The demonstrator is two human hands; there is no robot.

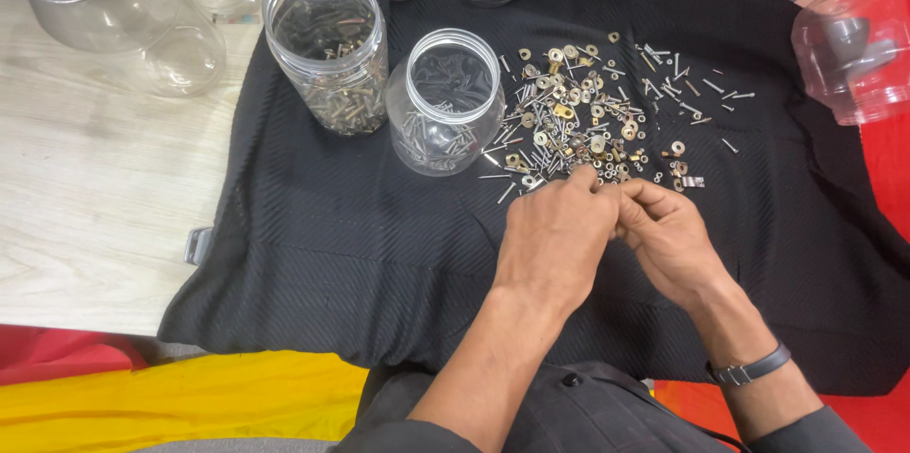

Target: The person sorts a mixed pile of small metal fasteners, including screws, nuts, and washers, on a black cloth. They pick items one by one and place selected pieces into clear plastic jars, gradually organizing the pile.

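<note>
Sorting part done: loose hardware pile (583, 117) remains on black cloth (313, 244); screw jar (445, 102) and brass-fastener jar (327, 45) partly filled. Left hand (555, 240) and right hand (668, 235) pinch small pieces at the pile's near edge.

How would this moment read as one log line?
left hand: at pile edge | right hand: fingertips beside left | pile of screws and washers: on black cloth
</note>
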